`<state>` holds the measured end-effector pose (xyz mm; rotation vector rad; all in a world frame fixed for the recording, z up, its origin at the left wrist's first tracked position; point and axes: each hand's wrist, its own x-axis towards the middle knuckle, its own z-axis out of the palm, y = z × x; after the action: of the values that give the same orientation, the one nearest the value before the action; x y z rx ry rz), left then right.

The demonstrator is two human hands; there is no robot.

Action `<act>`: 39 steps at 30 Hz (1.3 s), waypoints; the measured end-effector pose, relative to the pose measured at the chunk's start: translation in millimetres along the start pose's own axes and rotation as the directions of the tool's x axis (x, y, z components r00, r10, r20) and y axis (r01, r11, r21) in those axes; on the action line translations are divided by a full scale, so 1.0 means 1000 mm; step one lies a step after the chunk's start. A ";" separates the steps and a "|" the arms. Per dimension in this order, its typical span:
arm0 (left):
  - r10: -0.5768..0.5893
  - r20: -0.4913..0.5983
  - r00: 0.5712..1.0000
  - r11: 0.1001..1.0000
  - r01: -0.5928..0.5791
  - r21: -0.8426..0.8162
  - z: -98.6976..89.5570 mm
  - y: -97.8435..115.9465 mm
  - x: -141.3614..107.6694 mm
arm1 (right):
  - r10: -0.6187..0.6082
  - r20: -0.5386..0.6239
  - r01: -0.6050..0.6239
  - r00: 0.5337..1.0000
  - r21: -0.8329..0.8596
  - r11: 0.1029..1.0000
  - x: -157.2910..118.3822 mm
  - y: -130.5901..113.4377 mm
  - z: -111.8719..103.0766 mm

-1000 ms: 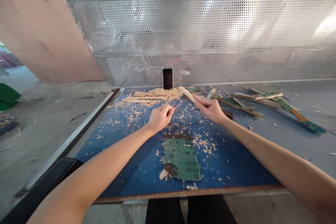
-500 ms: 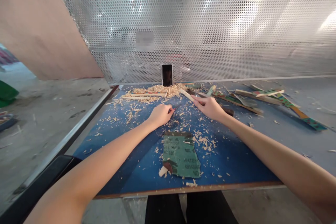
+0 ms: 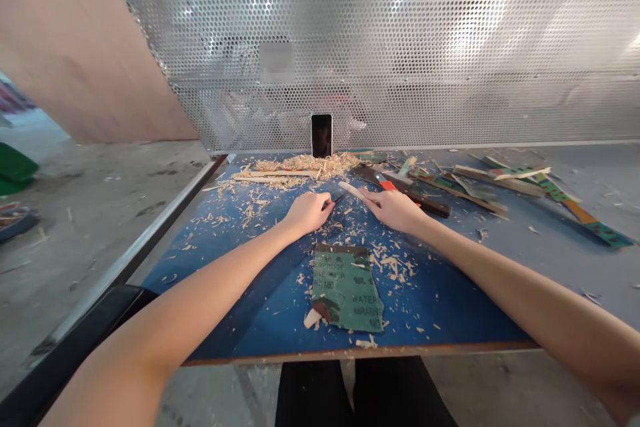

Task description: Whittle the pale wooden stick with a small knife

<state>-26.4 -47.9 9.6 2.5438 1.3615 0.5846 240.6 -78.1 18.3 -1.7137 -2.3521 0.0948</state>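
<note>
Blue table [image 3: 440,300]: littered with shavings [image 3: 300,163]
Wood strip [image 3: 351,189]: mid-table, right hand [image 3: 397,210] clamped on near end, leaving far end free
Left hand [image 3: 309,212]: pinching thin dark tool [image 3: 340,199], hands apart
Phone [image 3: 321,135]: upright, likely propped by mesh panel [image 3: 400,107]

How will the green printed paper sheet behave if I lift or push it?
The green printed paper sheet looks thin, so it's probably light and bendy. Its lettering suggests sandpaper, perhaps grit-side down, so it may drag when pushed. It would likely disturb the pale wood shavings beside it.
</note>
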 end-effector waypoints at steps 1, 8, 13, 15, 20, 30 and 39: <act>0.003 0.000 1.000 1.000 -0.003 -0.001 0.000 0.000 0.000 | 0.010 0.010 -0.010 1.000 0.003 1.000 0.000 -0.001 0.000; 0.011 0.015 1.000 1.000 -0.011 0.003 -0.002 0.002 0.000 | 0.042 0.037 -0.042 0.998 -0.006 0.999 0.001 -0.001 0.001; 0.011 0.011 1.000 1.000 -0.011 0.015 -0.002 0.002 0.000 | 0.026 0.029 -0.025 0.999 -0.030 0.999 0.003 0.002 0.007; 0.009 0.010 1.000 1.000 -0.009 0.014 -0.002 0.002 0.000 | 0.016 0.028 -0.015 0.999 -0.032 0.999 0.004 0.002 0.007; 0.004 0.018 1.000 1.000 -0.004 0.004 -0.001 0.001 0.000 | 0.004 0.068 -0.003 0.998 -0.021 1.000 0.002 -0.002 0.002; 0.009 0.001 1.000 1.000 -0.009 0.015 0.000 0.000 0.000 | -0.117 0.005 0.107 0.993 0.360 0.927 0.010 0.013 0.002; 0.051 -0.003 0.999 0.996 -0.050 0.068 0.002 0.001 0.000 | -0.112 0.029 0.097 0.993 0.317 0.943 0.006 0.013 -0.003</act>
<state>-24.9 -48.7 8.0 2.6395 1.3445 0.5633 251.9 -68.7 19.6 -1.4463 -2.3040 0.4713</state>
